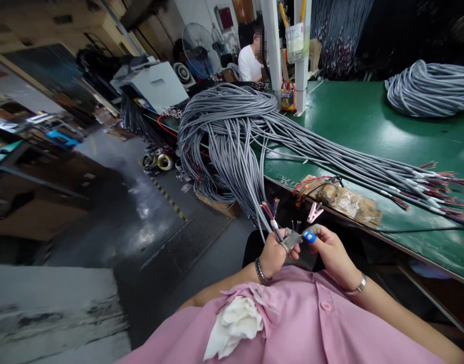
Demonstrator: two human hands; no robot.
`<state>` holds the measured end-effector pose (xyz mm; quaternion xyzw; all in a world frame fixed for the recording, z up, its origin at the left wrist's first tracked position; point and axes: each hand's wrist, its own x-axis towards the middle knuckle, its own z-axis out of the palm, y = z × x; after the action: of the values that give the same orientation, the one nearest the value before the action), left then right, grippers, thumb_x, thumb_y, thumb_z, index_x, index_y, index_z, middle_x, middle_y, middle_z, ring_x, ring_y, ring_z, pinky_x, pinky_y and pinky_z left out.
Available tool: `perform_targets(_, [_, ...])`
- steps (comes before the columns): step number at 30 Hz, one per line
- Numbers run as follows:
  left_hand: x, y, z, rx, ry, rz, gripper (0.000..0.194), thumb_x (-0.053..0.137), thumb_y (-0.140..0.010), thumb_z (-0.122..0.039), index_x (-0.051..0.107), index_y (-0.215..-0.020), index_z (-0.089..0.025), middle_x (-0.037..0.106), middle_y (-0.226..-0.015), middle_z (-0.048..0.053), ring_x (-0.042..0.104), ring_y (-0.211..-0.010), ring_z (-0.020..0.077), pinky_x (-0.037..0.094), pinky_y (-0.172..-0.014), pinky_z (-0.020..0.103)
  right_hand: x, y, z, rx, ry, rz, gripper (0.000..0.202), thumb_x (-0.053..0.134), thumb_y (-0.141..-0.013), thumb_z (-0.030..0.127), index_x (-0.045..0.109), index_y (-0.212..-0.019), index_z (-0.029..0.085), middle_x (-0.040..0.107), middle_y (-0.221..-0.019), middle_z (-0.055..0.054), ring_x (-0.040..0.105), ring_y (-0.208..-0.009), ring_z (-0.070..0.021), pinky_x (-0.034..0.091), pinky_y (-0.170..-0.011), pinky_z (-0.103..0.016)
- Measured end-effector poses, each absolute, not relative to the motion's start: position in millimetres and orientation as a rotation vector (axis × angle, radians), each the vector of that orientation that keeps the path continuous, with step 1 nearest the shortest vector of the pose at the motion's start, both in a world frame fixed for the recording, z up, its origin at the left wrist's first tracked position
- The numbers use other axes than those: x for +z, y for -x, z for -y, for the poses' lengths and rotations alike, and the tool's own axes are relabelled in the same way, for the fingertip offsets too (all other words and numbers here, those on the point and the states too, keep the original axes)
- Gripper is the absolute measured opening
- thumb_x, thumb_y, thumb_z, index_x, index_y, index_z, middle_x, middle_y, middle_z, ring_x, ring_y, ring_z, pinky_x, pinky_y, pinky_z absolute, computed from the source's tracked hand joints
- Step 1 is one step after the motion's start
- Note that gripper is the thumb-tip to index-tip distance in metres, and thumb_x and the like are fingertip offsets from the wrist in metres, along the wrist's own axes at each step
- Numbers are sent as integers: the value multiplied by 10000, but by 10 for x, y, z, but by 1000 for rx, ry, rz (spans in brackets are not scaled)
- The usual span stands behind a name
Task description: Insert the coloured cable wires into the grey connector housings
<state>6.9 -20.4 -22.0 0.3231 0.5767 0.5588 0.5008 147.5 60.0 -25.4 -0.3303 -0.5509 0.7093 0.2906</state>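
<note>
Pink shirt fabric (292,318) fills six o'clock in the head view. At four o'clock, the left hand (272,257) has its grip closed round a grey cable (279,235); the right hand (332,248) has thumb and fingertip pinched together, apparently on a thin reddish wire (302,235). The cable should be light at this end, springy and fairly stiff, slightly slick; its jacket just behind the white sleeve (274,223) seems the surest hold. The thin coloured cores (268,210) look soft, easily bent, fanning red, blue and dark. Toward twelve o'clock, a heavy-looking cable bundle (232,116) spills over the green tabletop's edge (279,180).
</note>
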Motion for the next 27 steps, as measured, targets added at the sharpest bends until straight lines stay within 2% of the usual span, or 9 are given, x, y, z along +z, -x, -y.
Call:
perform_targets(4, [-239,-85,188,1421,-700,-1365,391,627,-778,-497,574,-673,-124,595,-551,16,528,-418,84,367,-409,186,-272,-1504,-574,1882,861,1470,259,662,-792,422,570,-771,181,549,-683,10,423,-581,-106,342,-541,-242])
perform_targets(10, [-212,-58,166,1341,-743,-1384,424,633,-757,-525,570,-634,-124,589,-548,19,499,-396,74,367,-401,190,-242,-1543,-615,1911,883,1502,260,655,-793,427,580,-773,179,558,-690,2,433,-583,-113,348,-534,-246])
perform_targets(17, [-158,-63,174,1176,-905,-1356,382,642,-763,-470,568,-609,-128,581,-546,15,497,-407,74,375,-417,188,-201,-1509,-687,2016,816,1538,286,688,-767,413,628,-915,176,623,-795,-22,520,-688,-136,402,-608,-252])
perform_targets(22, [-147,-76,191,1139,-913,-1367,375,647,-756,-468,571,-616,-129,581,-552,14,505,-408,77,388,-419,188,-232,-1457,-637,2034,847,1417,277,721,-732,415,635,-809,164,606,-710,-7,498,-610,-118,389,-580,-253])
perform_targets(27, [-124,-101,222,1190,-906,-1406,421,606,-780,-519,578,-621,-130,582,-533,18,507,-417,76,381,-432,185,-266,-1432,-544,2008,869,1312,259,706,-753,408,615,-810,172,590,-674,-2,479,-589,-116,375,-561,-249])
